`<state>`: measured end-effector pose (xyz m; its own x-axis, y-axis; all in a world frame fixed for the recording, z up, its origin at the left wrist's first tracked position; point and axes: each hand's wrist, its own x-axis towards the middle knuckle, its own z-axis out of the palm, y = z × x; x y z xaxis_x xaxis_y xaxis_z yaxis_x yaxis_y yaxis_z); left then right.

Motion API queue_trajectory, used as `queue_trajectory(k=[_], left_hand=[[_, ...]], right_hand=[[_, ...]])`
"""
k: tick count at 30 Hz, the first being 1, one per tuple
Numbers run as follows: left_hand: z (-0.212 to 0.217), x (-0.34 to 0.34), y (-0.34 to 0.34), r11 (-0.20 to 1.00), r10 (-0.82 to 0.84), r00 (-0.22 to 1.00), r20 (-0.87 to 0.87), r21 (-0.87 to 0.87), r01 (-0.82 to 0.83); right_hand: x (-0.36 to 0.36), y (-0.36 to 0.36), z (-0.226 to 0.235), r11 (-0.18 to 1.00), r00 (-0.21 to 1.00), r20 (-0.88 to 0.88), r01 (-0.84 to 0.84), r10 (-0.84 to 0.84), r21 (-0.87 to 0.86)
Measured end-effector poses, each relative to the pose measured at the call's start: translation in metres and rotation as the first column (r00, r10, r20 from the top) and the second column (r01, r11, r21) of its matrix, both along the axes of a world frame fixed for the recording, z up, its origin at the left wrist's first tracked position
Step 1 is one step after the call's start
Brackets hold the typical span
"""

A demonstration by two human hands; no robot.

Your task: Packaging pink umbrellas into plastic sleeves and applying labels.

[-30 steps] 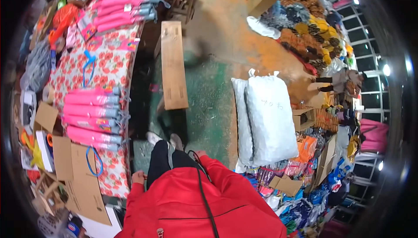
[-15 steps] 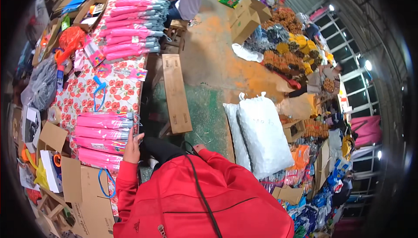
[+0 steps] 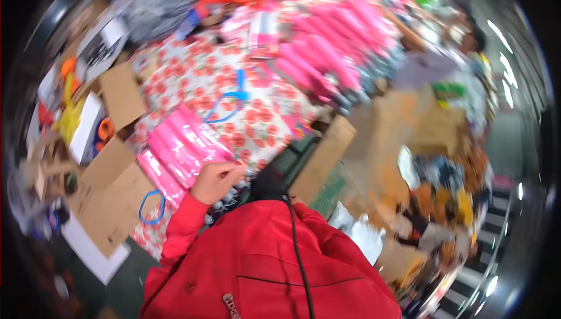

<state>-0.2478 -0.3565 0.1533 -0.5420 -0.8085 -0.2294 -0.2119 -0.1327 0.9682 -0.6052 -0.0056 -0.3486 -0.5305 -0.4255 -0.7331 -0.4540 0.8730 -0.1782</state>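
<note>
My left hand is over the handle ends of several pink folded umbrellas in shiny clear sleeves, at the table's near edge. Its fingers look curled in and closed; whatever they hold, if anything, is hidden in the blur. The umbrellas lie side by side on a white tablecloth with red flowers. Of my right hand only a sliver shows past the red sleeve, so its fingers are hidden. A blue strap rests on the cloth beyond the umbrellas.
More pink umbrellas with grey handles are piled farther along the table. An opened cardboard box stands at the left, with a blue loop by it. A wooden bench is beside the table. Another person sits beyond.
The view has swung, so the table now slants across the picture. My left hand, flat and stretched before, now has curled fingers. My right hand has mostly gone behind the red jacket.
</note>
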Motion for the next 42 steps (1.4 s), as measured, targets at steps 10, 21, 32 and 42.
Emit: queue_trajectory(k=[10, 21, 32, 42], left_hand=[[-0.067, -0.131, -0.081, 0.920, 0.364, 0.676, 0.641, -0.132, -0.369], [-0.185, -0.230, -0.115, 0.983, 0.149, 0.585, 0.797, -0.056, -0.175], [-0.170, -0.202, -0.100, 0.851, 0.208, 0.655, 0.727, 0.195, -0.488], [-0.162, -0.149, -0.084, 0.566, 0.726, 0.610, 0.317, 0.229, -0.792]], right_hand=[[-0.138, -0.186, 0.081, 0.754, 0.768, 0.241, -0.635, 0.594, 0.165], [-0.171, -0.255, 0.095, 0.437, 0.385, -0.316, -0.892, 0.867, 0.114], [-0.235, -0.352, 0.111, 0.166, 0.128, -0.284, -0.980, 0.950, 0.114], [-0.272, -0.320, 0.066, 0.065, 0.062, -0.308, -0.998, 0.949, -0.002]])
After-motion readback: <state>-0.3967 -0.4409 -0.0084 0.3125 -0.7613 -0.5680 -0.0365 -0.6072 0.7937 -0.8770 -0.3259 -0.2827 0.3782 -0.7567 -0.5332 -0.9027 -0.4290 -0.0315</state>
